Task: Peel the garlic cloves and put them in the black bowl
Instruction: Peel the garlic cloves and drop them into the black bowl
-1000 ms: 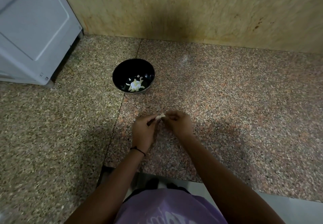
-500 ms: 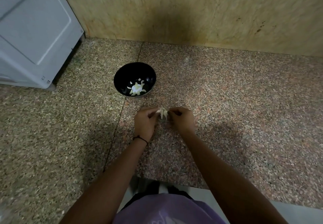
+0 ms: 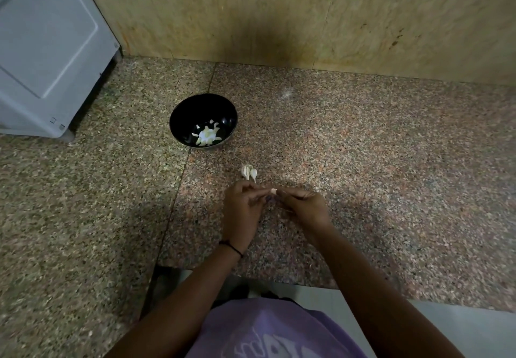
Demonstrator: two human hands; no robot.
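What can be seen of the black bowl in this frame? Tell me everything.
The black bowl is round, glossy and dark inside, with a small light glint on its inner wall. It stands upright on the speckled stone counter, beyond the left hand and right hand, touched by neither. Pale garlic pieces lie heaped at its bottom. Its material cannot be told.

I see only a pale tip of the garlic clove (image 3: 273,191), on my side of the black bowl (image 3: 187,112) — the left hand (image 3: 242,208) and right hand (image 3: 305,208) cover the rest. The pale pieces (image 3: 207,135) inside the black bowl are too small to sort clove from skin. Left of the black bowl, the picture's edge cuts off the grey cabinet (image 3: 47,50).
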